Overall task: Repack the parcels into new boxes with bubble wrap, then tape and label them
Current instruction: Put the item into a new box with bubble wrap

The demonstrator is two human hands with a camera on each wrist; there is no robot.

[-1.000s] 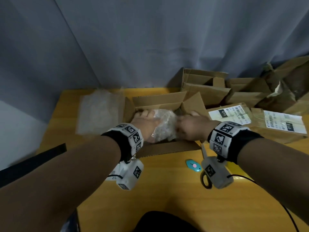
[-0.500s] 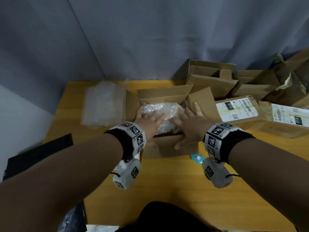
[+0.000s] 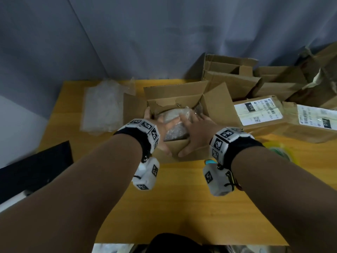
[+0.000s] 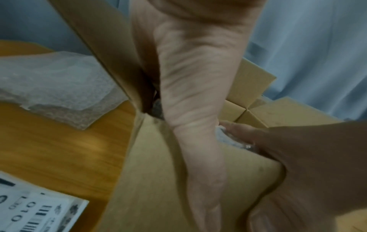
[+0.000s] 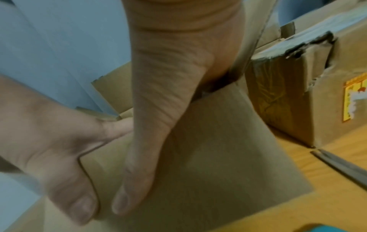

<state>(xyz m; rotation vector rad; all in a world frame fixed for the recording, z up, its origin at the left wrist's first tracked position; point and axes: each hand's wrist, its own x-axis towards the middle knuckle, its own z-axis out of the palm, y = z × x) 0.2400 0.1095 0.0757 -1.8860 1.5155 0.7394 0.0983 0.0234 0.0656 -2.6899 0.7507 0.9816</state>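
- Change vs a second back: the bubble-wrapped bundle had been held proud of the box rim; now it sat lower, inside the open cardboard box, mid-tabletop.
- Half a second back the fingers lay spread flat on top of the bundle. Now both hands had slid nearer, straddling the near flap.
- Left hand: fingers inside on the wrap, thumb outside the near flap, so it pinched that flap. One fingertip reached the far-left inner corner.
- Right hand: same, fingers over the bundle, thumb pressed on the flap's outer face. The right wrist view confirmed both thumbs side by side on the cardboard.
- Read: item was seated; packing step looked about done for this box. Next was probably folding flaps, then tape and label. None of that was started.
- Materials: bundle was clear bubble film, crinkled, glossy, rounded lump; contents not discernible. Soft, would compress under the flaps.
- Box: plain brown corrugated, matte, four flaps up; the far inner flap had a torn, ragged edge.
- Spare bubble wrap sheet lay flat left of the box, translucent and pebbled.
- Old parcels right of the box: creased brown wrap, white printed labels with barcodes. More opened cartons behind.
- Tabletop: smooth yellow wood-grain.
- Small teal object by the right wrist, mostly hidden; couldn't identify.
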